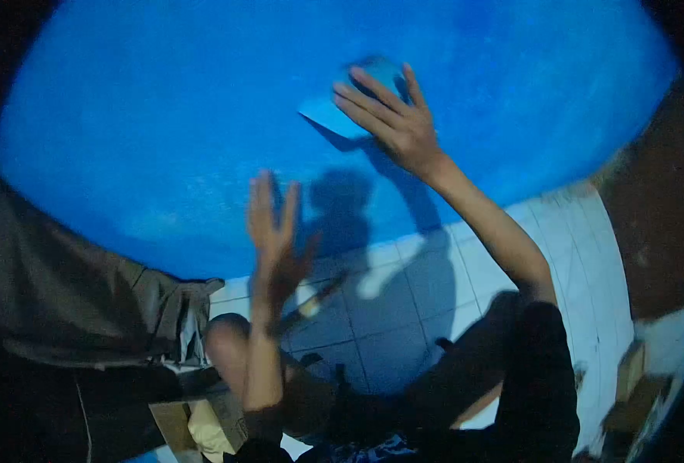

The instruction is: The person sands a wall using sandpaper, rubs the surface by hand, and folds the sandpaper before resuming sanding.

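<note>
My right hand [396,127] is open, its fingers spread over a thin light-blue sheet [323,114] against a broad blue surface [164,116]. One pointed corner of the sheet stands off to the left and casts a shadow. The palm hides most of the sheet's middle, and its upper part looks darker and rounded. Lower and to the left, my left hand [275,239] is raised with the fingers apart and nothing in it. It is slightly blurred, and its nearest surroundings are the lower blue surface and the shadow of my head.
Pale tiles [465,270] lie below the blue surface, crossed by my shadow. A slim object with a light band [311,306] shows beside my left forearm. Dark grey cloth [87,285] hangs at the left, and an open cardboard box [172,428] stands at the lower left.
</note>
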The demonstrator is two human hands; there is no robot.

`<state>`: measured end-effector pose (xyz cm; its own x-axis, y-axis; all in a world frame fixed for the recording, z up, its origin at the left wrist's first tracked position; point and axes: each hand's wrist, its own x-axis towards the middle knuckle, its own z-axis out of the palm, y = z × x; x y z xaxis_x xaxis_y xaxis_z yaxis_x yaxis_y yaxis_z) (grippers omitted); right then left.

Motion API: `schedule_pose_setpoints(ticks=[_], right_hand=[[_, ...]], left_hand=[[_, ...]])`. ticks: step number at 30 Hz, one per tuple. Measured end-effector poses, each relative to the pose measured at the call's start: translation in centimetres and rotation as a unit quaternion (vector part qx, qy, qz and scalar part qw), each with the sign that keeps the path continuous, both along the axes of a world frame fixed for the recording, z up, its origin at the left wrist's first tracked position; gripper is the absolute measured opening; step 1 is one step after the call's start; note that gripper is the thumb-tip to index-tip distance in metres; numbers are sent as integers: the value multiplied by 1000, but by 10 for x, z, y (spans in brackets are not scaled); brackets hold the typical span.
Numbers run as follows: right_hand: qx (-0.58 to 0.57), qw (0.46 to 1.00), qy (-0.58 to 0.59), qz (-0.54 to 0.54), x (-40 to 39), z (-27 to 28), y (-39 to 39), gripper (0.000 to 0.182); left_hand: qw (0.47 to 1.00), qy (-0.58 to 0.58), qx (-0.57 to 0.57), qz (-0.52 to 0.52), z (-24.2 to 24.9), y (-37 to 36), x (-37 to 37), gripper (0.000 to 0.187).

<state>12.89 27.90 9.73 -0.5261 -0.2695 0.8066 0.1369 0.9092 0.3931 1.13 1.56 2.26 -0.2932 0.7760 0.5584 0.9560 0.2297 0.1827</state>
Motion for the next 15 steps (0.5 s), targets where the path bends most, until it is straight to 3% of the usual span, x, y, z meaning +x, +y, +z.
schedule_pose_setpoints(ticks=[3,5,8,10,12,15], right_hand=[[61,997,22,-40,-13,-22,3,46],[-45,991,-59,114,-25,-53,-4,45],[35,993,-47,100,-19,-43,-2,44],[17,996,-32,85,-14,-27,2,43],[48,997,54,10,-12,-16,10,43],[19,999,31,37,-14,-37,2,40]], left_hand=[[999,-8,23,27,0,-1,-3,87],[1000,-16,20,14,-1,-1,-5,88],[999,-8,43,26,-5,1,-7,84],[998,-3,49,50,-4,-2,-10,85],[997,-6,44,58,-7,-4,-13,85],[997,-10,50,50,-8,-1,-16,87]])
